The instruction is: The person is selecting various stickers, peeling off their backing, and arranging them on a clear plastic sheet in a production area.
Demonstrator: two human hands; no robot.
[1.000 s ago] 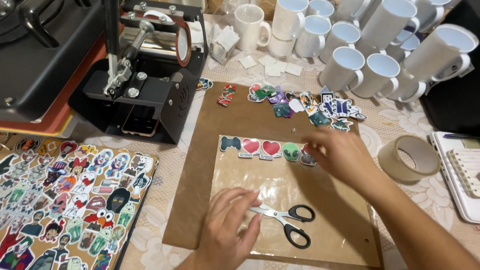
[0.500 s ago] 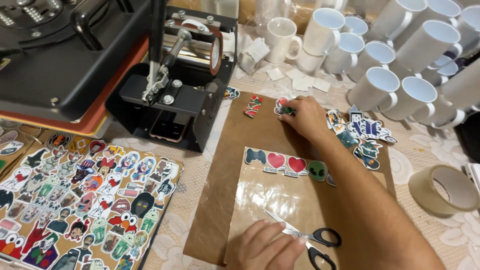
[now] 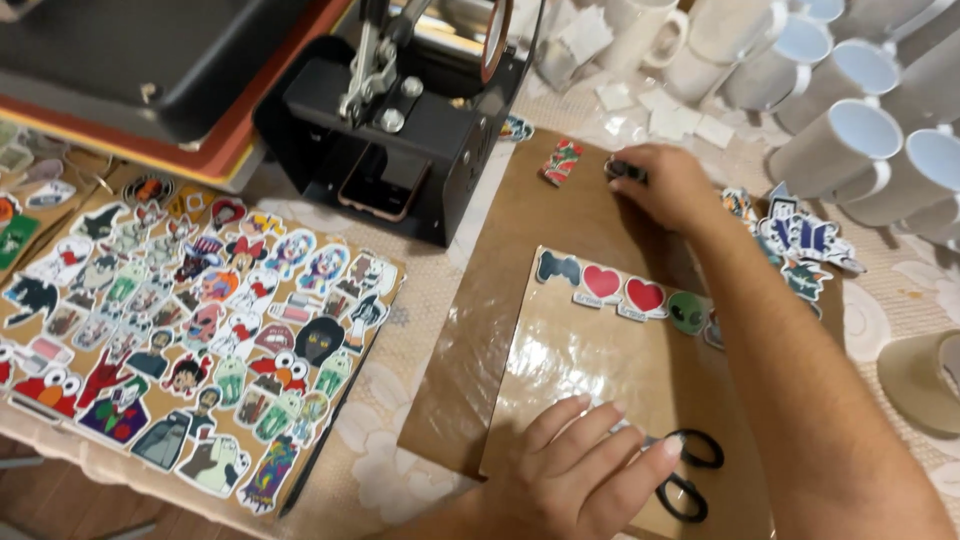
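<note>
Left hand [image 3: 575, 470]: fingers together, laid flat on the clear film [image 3: 590, 350] at the near edge of the brown board [image 3: 500, 300], pinning it in place; black scissors [image 3: 685, 470] lie just beside the fingertips

Right hand [image 3: 665, 185]: arm stretched across the board to its far edge, fingertips pinching a small dark sticker [image 3: 625, 170], beside a red sticker [image 3: 563, 162]

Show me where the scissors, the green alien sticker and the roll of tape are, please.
scissors [image 3: 690, 470]: head view, on the black handle loops beside the left hand.
green alien sticker [image 3: 687, 313]: head view, on the middle of its face.
roll of tape [image 3: 920, 380]: head view, on its outer wall.
</note>
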